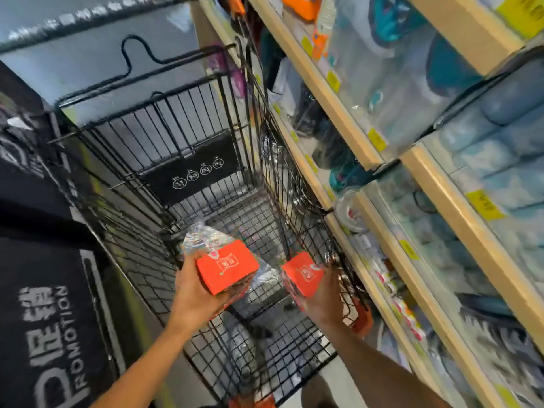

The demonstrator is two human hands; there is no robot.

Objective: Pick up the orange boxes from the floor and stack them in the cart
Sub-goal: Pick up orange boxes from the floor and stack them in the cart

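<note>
Over the open basket of the black wire cart, both hands hold an orange box each. The left hand has its grip clamped on the left box, palm underneath and fingers wrapped round the near side, with the printed orange face turned up. The right hand has its grip clamped on the right box, which sits just inside the cart's right wall, close to the store shelf.

Both boxes look like small cardboard cartons under clear shiny film. A loose bunch of that film stands up behind the left box, and more crinkles between the two. I judge them light, since each rides easily in one hand, and fairly stiff along the edges. The film is likely slippery, so a hold across two opposite cardboard faces, or a palm under the base, seems safer than pinching the loose wrap, which could tear or slide. A hard squeeze might dent a thin panel.

The cart's deep basket shows bare wire mesh at its far end, with nothing stacked there that I can see. The stretch beneath the hands is blurred and I cannot tell what lies there. The folded child seat panel at the far end stays clear of the load space.
</note>
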